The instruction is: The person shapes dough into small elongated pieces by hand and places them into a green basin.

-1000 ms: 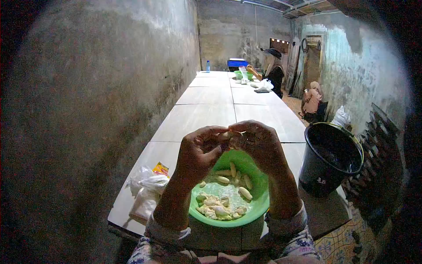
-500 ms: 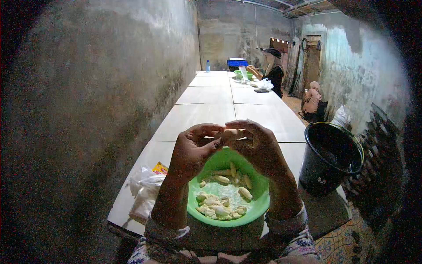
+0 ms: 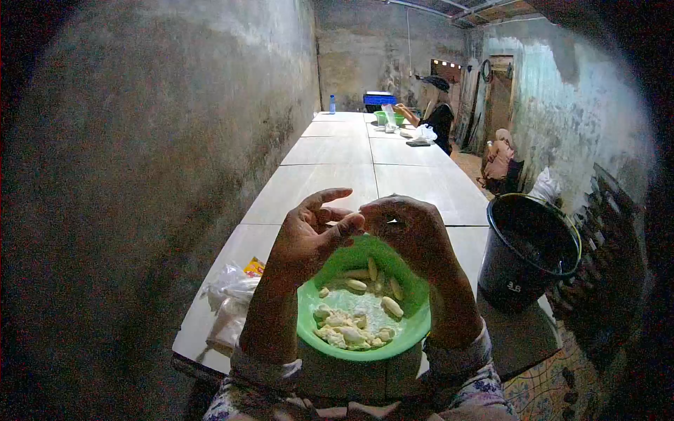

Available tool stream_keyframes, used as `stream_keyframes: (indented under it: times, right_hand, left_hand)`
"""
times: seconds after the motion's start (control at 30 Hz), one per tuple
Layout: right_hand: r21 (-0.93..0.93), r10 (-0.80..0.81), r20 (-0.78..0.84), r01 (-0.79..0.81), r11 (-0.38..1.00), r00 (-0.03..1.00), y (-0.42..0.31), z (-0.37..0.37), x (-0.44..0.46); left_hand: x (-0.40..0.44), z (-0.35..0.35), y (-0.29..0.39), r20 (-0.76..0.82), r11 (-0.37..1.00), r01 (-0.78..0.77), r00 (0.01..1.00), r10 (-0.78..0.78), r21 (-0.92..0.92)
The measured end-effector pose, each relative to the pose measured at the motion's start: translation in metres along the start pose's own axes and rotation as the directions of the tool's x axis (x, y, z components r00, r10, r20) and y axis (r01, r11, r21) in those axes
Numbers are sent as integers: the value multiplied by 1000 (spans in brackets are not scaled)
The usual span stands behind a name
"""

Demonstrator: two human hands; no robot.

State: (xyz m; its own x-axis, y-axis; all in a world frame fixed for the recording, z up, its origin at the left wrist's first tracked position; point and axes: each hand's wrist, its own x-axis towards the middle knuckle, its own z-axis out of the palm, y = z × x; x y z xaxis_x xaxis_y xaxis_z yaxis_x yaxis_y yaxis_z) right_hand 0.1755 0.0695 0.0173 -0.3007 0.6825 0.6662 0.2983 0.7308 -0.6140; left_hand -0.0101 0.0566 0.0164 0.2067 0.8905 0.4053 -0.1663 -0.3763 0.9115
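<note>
My left hand (image 3: 314, 235) is raised over the near side of the table, its index finger stretched out and its thumb apart from it. The thumb tip points at the fingertips of my right hand (image 3: 409, 228), almost meeting them. The right hand's fingers are curled together, and what they hold is hidden from me. Below both hands stands a green basin (image 3: 419, 326). In it lie a lumpy mass of pale dough (image 3: 347, 331) and several finger-shaped dough pieces (image 3: 392, 306), mostly toward the far and right sides. White powder coats part of the basin's bottom.
A black bucket (image 3: 512, 284) stands at the right table edge. Plastic bags (image 3: 228, 302) and a yellow packet (image 3: 254, 266) lie on the left. Farther along the white-tiled table (image 3: 330, 186), a person (image 3: 439, 123) works at another green basin; a second person (image 3: 500, 158) sits low behind.
The pale dough roll held between both hands is no longer visible. My left hand's fingers have spread upward and away, while my right hand's fingers have curled in.
</note>
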Motion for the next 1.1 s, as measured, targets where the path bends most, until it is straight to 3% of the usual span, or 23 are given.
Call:
stream_keyframes:
  times: [0.03, 0.1, 0.3, 0.37, 0.4, 0.47, 0.6, 0.7, 0.77, 0.9, 0.97, 1.0, 1.1]
  right_hand:
    - [-30, -26, 11, 26, 999, 1000, 0, 0, 0]
    - [-61, -52, 24, 54, 997, 998, 0, -1, 0]
    - [-27, 40, 82, -38, 999, 996, 2, -4, -3]
    - [264, -7, 25, 0, 964, 1000, 6, 5, -5]
    - [265, -8, 24, 2, 964, 1000, 1, 5, -5]
    - [43, 13, 66, -16, 999, 998, -10, 2, -6]
    - [-4, 50, 106, -49, 999, 993, -7, -5, -5]
    - [-172, -21, 156, 48, 984, 987, -8, -10, -5]
    - [98, 67, 116, -78, 992, 991, -2, -7, -5]
    - [192, 209, 95, -224, 956, 973, -7, -1, -5]
    - [26, -20, 40, 19, 999, 999, -1, 1, -4]
    - [-90, -101, 61, 106, 990, 993, -6, -3, -3]
    - [13, -66, 79, 65, 998, 995, -1, -5, -3]
  left_hand:
    - [0, -1, -1, -1, 1000, 1, 1000, -1, -1]
    - [2, -3, -5, 35, 979, -58, 998, 52, 197]
    - [3, -4, -4, 23, 987, 10, 1000, -13, 163]
    - [2, -3, -3, -14, 997, -30, 999, 31, 73]
    - [2, -3, -3, -14, 997, -31, 999, 32, 74]
    - [2, -4, -3, 17, 1000, 16, 1000, -17, 9]
    - [1, -3, -1, 32, 994, 21, 999, -24, 103]
    - [0, 0, 2, 23, 988, 57, 998, -61, 145]
    - [2, -1, -2, 34, 997, 7, 999, -10, 80]
    - [4, -4, -11, 51, 985, -27, 999, 18, 168]
    - [5, -7, -17, 39, 991, -28, 999, 34, -135]
    - [7, -11, -15, 78, 995, 18, 997, -10, -98]
    - [6, -9, -12, 81, 988, 67, 995, -55, -142]
